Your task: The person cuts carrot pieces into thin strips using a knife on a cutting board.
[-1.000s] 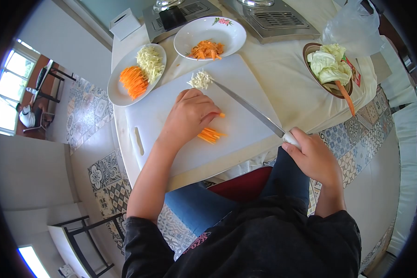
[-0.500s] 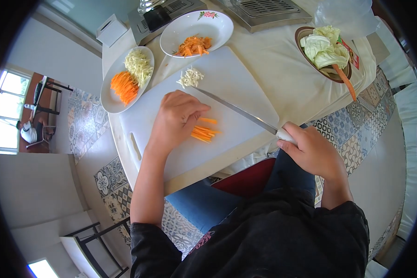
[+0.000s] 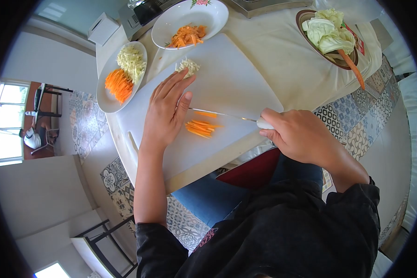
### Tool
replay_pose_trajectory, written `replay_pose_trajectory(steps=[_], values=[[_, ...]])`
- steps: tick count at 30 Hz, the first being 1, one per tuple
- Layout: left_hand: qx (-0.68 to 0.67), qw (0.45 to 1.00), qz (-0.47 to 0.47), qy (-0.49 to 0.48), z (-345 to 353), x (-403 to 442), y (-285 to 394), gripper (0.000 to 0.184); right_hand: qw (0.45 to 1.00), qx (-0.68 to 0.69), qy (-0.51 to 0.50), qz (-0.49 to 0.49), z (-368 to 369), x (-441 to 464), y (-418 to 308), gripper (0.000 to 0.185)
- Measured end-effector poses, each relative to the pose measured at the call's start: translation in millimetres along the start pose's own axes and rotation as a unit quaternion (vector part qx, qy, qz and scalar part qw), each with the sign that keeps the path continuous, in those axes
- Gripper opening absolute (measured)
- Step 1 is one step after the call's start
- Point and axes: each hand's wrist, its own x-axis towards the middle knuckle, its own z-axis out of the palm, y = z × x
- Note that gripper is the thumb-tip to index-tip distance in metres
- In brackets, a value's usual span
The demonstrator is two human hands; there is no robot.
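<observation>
My right hand (image 3: pixel 299 136) is wrapped round the pale handle of a knife (image 3: pixel 224 115). Its blade lies low across the white cutting board (image 3: pixel 236 69), with the tip end near my left thumb. My left hand (image 3: pixel 164 106) is over the board with fingers stretched out, the fingertips at a small pile of chopped white vegetable (image 3: pixel 188 66) and partly covering it. Carrot sticks (image 3: pixel 200 128) lie on the board just on the near side of the blade. Another orange strip (image 3: pixel 206 114) sits right along the blade.
An oval plate (image 3: pixel 103 103) holds shredded carrot and cabbage at left. Behind the board stands a flowered bowl (image 3: pixel 220 21) with carrot peelings. A brown-rimmed bowl (image 3: pixel 303 18) at right carries cabbage (image 3: pixel 326 34) and a carrot (image 3: pixel 352 69). A person (image 3: pixel 31 139) sits far left.
My left hand has uncurled, its fingers now reaching to the white pile. The knife has come nearer to me and turned flatter across the board, beside the carrot sticks.
</observation>
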Motion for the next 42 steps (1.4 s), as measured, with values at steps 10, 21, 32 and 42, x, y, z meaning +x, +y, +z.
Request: replay_pose_trajectory(steps=[10, 21, 32, 42], values=[[0.042, 0.996, -0.057, -0.062, 0.3, -4.3, 1.2, 0.046, 1.000, -0.005, -0.029, 0.004, 1.7, 7.0, 1.4, 0.021], [0.067, 0.992, -0.056, -0.095, 4.2, -4.3, -4.6, 0.047, 0.998, -0.031, -0.051, 0.007, 0.4, 7.2, -9.3, 0.021], [0.058, 0.989, -0.058, -0.126, 0.0, -7.7, -3.3, 0.050, 0.996, -0.088, -0.008, -0.020, 17.6, -3.6, -15.5, 0.010], [0.051, 0.994, -0.066, -0.066, 1.9, -2.8, -3.3, 0.052, 0.998, 0.010, -0.066, 0.024, -7.9, -0.2, 2.3, 0.018]])
